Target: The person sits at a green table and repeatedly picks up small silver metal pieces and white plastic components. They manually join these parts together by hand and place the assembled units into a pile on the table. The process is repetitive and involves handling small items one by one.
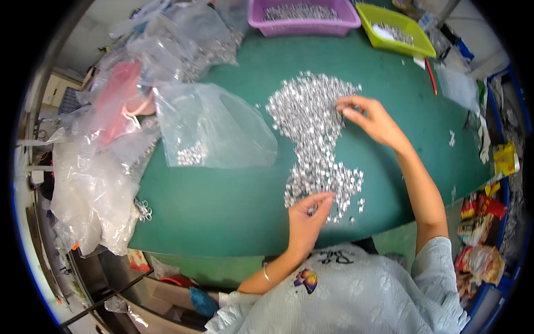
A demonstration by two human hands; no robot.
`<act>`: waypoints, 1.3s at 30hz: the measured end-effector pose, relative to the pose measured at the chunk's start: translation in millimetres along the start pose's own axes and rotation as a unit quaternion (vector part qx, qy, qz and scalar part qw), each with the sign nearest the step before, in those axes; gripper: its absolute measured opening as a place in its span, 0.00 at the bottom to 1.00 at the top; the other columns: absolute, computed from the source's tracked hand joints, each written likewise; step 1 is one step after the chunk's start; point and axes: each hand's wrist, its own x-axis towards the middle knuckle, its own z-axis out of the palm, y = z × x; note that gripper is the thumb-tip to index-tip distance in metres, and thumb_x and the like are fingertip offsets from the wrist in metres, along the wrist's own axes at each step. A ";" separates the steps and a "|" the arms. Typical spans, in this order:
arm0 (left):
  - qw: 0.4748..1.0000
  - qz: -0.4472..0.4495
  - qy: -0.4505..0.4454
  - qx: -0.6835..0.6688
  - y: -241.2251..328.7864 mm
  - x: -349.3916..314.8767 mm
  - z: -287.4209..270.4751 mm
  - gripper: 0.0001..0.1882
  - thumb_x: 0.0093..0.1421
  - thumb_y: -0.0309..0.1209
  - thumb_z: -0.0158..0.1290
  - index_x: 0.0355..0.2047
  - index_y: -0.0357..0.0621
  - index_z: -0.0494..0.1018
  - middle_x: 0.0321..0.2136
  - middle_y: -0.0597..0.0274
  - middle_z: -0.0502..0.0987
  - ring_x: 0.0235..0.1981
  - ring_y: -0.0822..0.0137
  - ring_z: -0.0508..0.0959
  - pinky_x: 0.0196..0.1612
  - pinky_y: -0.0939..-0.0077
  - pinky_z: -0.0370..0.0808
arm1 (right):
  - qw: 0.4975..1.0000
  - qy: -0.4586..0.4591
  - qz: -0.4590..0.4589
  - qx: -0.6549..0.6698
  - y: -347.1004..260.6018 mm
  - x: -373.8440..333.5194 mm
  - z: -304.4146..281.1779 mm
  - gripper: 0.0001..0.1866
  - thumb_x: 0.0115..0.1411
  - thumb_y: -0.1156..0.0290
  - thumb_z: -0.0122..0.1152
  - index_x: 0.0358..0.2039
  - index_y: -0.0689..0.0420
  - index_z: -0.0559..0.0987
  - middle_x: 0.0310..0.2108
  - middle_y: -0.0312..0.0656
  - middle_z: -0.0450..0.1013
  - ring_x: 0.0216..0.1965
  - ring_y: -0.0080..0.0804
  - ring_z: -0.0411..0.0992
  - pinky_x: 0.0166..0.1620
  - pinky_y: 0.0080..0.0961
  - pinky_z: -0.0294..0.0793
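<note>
A heap of small silvery metal pieces [314, 103] spreads over the green table and narrows toward a second, looser cluster [317, 179] nearer me. At the near edge of that cluster my left hand [307, 218] is closed, thumb and fingers drawn together. Whatever sits between its fingertips is too small to make out. Along the right side of the far heap, my right hand [371, 118] has bent fingers with the thumb close to the index finger. Its fingertips touch the heap's edge, and anything pinched there cannot be made out.
A clear plastic bag [222, 125] with a few metal pieces lies left of the heap. More bags [100, 189] crowd the table's left side. At the far edge stand a purple basket [305, 29] and a yellow-green basket [397, 45], both holding metal pieces. A red pen [431, 77] lies nearby.
</note>
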 end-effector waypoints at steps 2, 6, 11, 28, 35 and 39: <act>1.000 -0.012 -0.021 -0.018 -3.1 -0.8 0.2 0.09 0.57 0.27 0.51 0.37 0.36 0.74 0.15 0.76 0.64 0.14 0.85 0.56 0.16 0.89 0.51 | 0.982 -0.032 -0.071 -0.174 -13.3 -58.7 12.2 0.24 0.53 0.62 0.56 0.49 0.58 0.68 0.48 0.44 0.67 0.51 0.38 0.62 0.51 0.33 0.59; 0.989 0.060 -0.054 0.127 -12.2 -3.7 0.9 0.09 0.55 0.27 0.52 0.36 0.38 0.75 0.13 0.73 0.65 0.14 0.83 0.60 0.16 0.87 0.55 | 0.975 -0.097 -0.042 -0.195 -28.4 -134.1 51.3 0.31 0.45 0.61 0.62 0.51 0.54 0.66 0.58 0.43 0.54 0.58 0.45 0.51 0.55 0.42 0.52; 0.903 0.218 -0.096 0.358 -28.4 -4.5 6.1 0.09 0.52 0.24 0.53 0.35 0.36 0.75 0.16 0.55 0.72 0.12 0.72 0.67 0.18 0.80 0.64 | 0.965 0.085 -0.075 -0.237 -0.9 -166.2 71.8 0.13 0.45 0.72 0.61 0.34 0.56 0.76 0.44 0.39 0.68 0.50 0.41 0.63 0.48 0.37 0.59; 0.957 0.089 -0.117 0.250 -29.9 -14.5 1.5 0.08 0.56 0.24 0.50 0.35 0.37 0.74 0.17 0.67 0.71 0.17 0.81 0.64 0.21 0.85 0.62 | 0.953 0.218 -0.016 -0.211 3.0 -108.3 77.0 0.04 0.47 0.76 0.60 0.25 0.59 0.76 0.25 0.37 0.69 0.31 0.32 0.65 0.36 0.26 0.59; 0.991 0.092 -0.047 0.086 -12.0 -13.4 10.7 0.11 0.51 0.20 0.54 0.36 0.38 0.75 0.14 0.77 0.62 0.17 0.84 0.59 0.21 0.90 0.56 | 0.965 0.125 0.112 0.201 -37.9 -143.2 64.5 0.03 0.51 0.77 0.59 0.25 0.63 0.76 0.23 0.37 0.72 0.28 0.22 0.66 0.34 0.19 0.64; 0.989 0.114 -0.084 0.052 0.7 -14.0 15.9 0.13 0.48 0.17 0.55 0.37 0.36 0.75 0.14 0.76 0.63 0.17 0.85 0.59 0.20 0.90 0.55 | 0.963 0.093 0.104 0.231 -54.7 -154.9 60.7 0.02 0.49 0.79 0.60 0.24 0.64 0.76 0.23 0.39 0.72 0.27 0.23 0.67 0.34 0.20 0.64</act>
